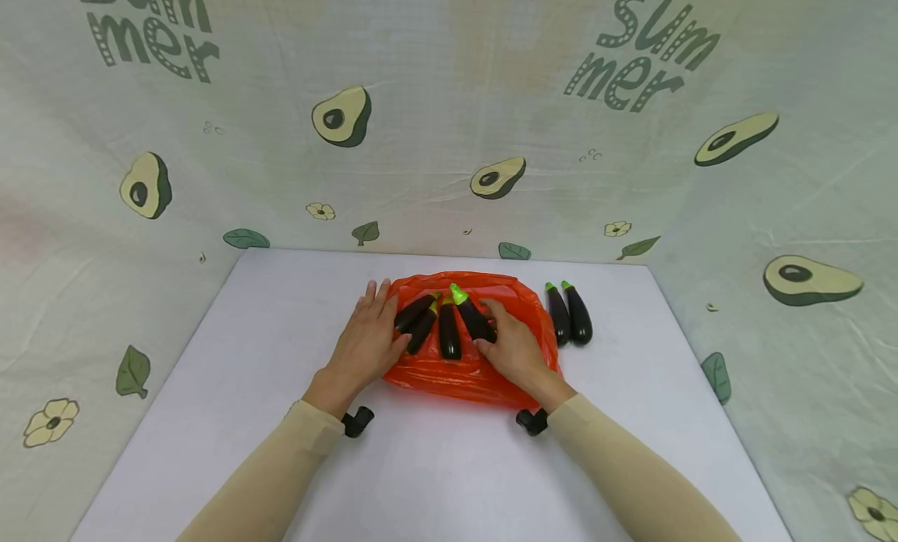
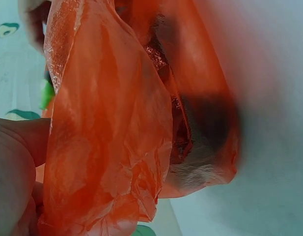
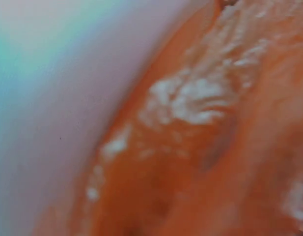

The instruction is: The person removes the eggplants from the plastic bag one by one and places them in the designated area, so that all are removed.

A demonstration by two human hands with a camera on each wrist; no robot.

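Note:
An orange-red plastic bag [image 1: 456, 378] lies spread in the middle of the table, its mouth facing up. My right hand [image 1: 517, 347] grips a dark eggplant [image 1: 471, 312] with a bright green stem, thumb on one side and fingers on the other, over the bag. Left of it, an upright-lying eggplant [image 1: 450, 333] and two slanted eggplants [image 1: 423, 330] rest in the bag. My left hand [image 1: 368, 335] rests along the bag's left rim, fingers straight, thumb reaching inward. The left wrist view shows that thumb [image 2: 18, 140] passing behind the bag's film [image 2: 107, 128]. Only blurred bag [image 3: 180, 147] fills the right wrist view.
Two more eggplants [image 1: 570, 314] lie side by side on the white table [image 1: 449, 480], just right of the bag. A printed cloth [image 1: 421, 136] with avocados hangs behind and at the sides. Black wrist straps with small cameras [image 1: 532, 422] sit below the hands.

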